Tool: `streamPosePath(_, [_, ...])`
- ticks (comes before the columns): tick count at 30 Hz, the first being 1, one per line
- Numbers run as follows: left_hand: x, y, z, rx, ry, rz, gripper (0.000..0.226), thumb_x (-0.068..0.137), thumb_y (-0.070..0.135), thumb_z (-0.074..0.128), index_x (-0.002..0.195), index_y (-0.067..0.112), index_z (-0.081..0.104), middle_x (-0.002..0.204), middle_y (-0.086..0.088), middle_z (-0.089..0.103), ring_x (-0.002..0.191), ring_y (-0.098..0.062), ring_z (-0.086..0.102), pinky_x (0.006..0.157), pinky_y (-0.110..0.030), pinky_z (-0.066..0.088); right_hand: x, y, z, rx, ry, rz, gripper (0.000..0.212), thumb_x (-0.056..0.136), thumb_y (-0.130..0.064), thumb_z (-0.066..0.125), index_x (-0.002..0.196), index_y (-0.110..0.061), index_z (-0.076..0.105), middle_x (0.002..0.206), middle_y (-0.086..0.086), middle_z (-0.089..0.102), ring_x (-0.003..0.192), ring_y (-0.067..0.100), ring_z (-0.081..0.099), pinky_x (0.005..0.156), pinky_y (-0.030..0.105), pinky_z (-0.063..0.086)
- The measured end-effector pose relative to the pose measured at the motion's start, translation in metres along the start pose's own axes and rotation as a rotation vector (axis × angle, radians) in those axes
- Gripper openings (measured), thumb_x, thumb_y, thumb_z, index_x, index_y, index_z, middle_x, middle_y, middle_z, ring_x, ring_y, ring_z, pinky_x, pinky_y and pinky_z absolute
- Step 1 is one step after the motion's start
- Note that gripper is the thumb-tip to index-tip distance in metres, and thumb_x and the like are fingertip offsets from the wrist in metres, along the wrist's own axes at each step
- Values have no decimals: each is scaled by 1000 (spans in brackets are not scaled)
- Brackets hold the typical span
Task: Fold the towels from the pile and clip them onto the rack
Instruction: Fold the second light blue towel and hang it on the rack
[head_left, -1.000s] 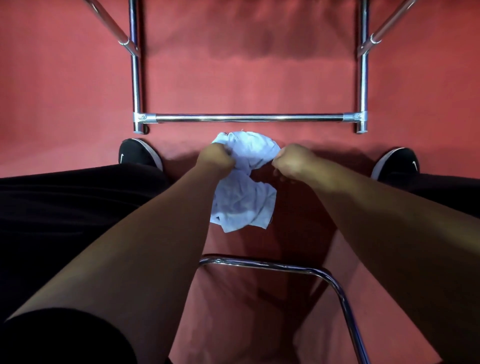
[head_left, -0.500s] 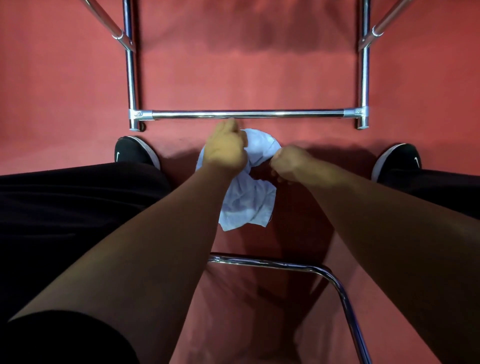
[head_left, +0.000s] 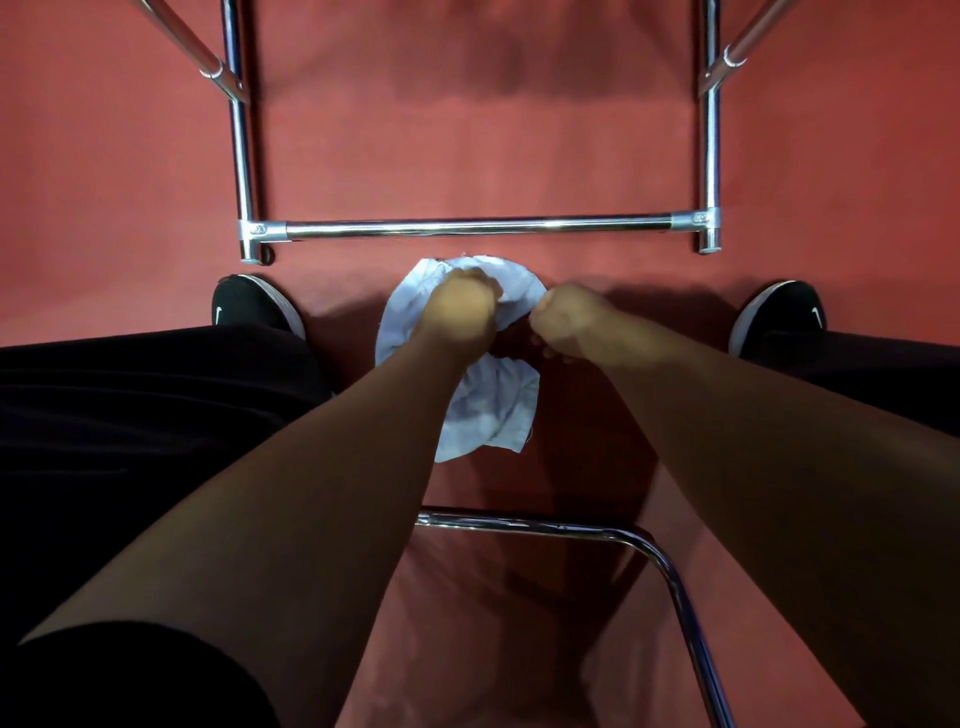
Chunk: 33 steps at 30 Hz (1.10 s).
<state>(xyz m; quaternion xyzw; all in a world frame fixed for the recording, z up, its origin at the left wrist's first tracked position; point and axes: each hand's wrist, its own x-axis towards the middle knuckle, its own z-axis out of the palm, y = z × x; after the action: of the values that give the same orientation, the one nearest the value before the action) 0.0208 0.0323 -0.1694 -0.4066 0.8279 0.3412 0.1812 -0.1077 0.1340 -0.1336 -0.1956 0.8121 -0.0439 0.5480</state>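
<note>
Nearest: chrome tube (head_left: 571, 530) below the forearms, not touched.

Above it: towel (head_left: 488, 410), white and bunched, hanging in the air between the legs, lower end free. Held at its upper part by both hands.

Left hand (head_left: 457, 312): fisted tight into the cloth. Half a second ago stretched forward over the towel, fingers out toward the rack; now drawn back onto the fabric. Result: more cloth spread out to the left of the fist.

Right hand (head_left: 569, 322): curled on the towel's right edge, placed much as before.

Beyond: shoes (head_left: 249, 306) on the red floor (head_left: 467, 130).

Farthest: rack bar (head_left: 478, 227), bare along the visible length, just past the towel's top and apart from it. No clips in view.

Judgement: a regrip to find an edge and open the bundle. Fold not yet begun, clipping still ahead.
</note>
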Motion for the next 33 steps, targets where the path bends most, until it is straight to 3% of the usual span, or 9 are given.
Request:
streamPosePath(1, [2, 6, -9, 4, 13, 16, 30, 99, 15, 57, 123, 17, 75, 124, -3, 73, 115, -22, 68, 63, -6, 42, 3, 1, 0, -2, 23, -2, 27, 97, -19, 65, 121, -11, 74, 121, 17, 76, 114, 38, 73, 101, 48, 60])
streamPosePath(3, [1, 20, -26, -29, 78, 82, 22, 96, 12, 60, 114, 12, 74, 113, -10, 75, 106, -30, 70, 81, -28, 52, 4, 2, -2, -6, 101, -41, 34, 97, -18, 63, 129, -16, 71, 122, 14, 76, 112, 35, 74, 99, 43, 60])
streamPosePath(4, [-2, 29, -35, -66, 107, 91, 17, 93, 12, 63, 109, 11, 69, 102, -10, 75, 95, -31, 69, 81, -35, 51, 4, 0, -4, 21, 148, -76, 39, 96, -17, 64, 135, -20, 68, 121, 11, 76, 108, 32, 74, 98, 40, 60])
streamPosePath(8, [-7, 56, -66, -232, 176, 133, 20, 88, 9, 66, 107, 14, 66, 86, -3, 70, 78, -24, 62, 72, -30, 47, -6, -7, -18, 202, 241, -242, 52, 96, -13, 66, 144, -32, 64, 99, -4, 71, 92, 21, 67, 96, 39, 58])
streamPosePath(12, [-18, 78, -109, -252, 167, 209, 16, 91, 7, 67, 93, 17, 78, 84, 1, 72, 76, -14, 61, 72, -26, 52, -26, -19, -33, 201, 298, -290, 16, 100, -22, 68, 112, -17, 76, 97, 2, 76, 94, 24, 70, 82, 33, 52])
streamPosePath(15, [-34, 88, -137, -291, 214, 239, 17, 89, 2, 67, 93, 13, 79, 76, 7, 68, 68, -9, 57, 62, -21, 48, -43, -25, -41, 142, 345, -302, 19, 101, -31, 67, 88, -17, 68, 80, -1, 65, 83, 24, 63, 72, 32, 42])
streamPosePath(22, [-101, 113, -205, -302, 446, 322, 8, 89, 8, 72, 93, 13, 77, 90, 2, 74, 84, -11, 61, 68, -3, 37, -113, -36, -62, -170, 432, -366, 24, 104, -33, 63, 89, -15, 67, 112, 23, 74, 110, 39, 68, 87, 39, 48])
streamPosePath(27, [-149, 138, -272, -206, 538, 379, 13, 89, 9, 69, 95, 18, 76, 89, 2, 74, 81, -11, 63, 65, -9, 43, -157, -40, -89, -232, 490, -389, 25, 98, -26, 65, 103, -4, 75, 111, 24, 74, 106, 41, 68, 76, 37, 42])
streamPosePath(33, [-207, 166, -350, -321, 719, 457, 25, 91, 10, 69, 113, 18, 78, 102, 9, 72, 96, -4, 64, 88, -17, 48, -228, -46, -129, -364, 573, -430, 25, 94, -25, 64, 106, -5, 74, 116, 22, 73, 110, 42, 67, 83, 38, 49])
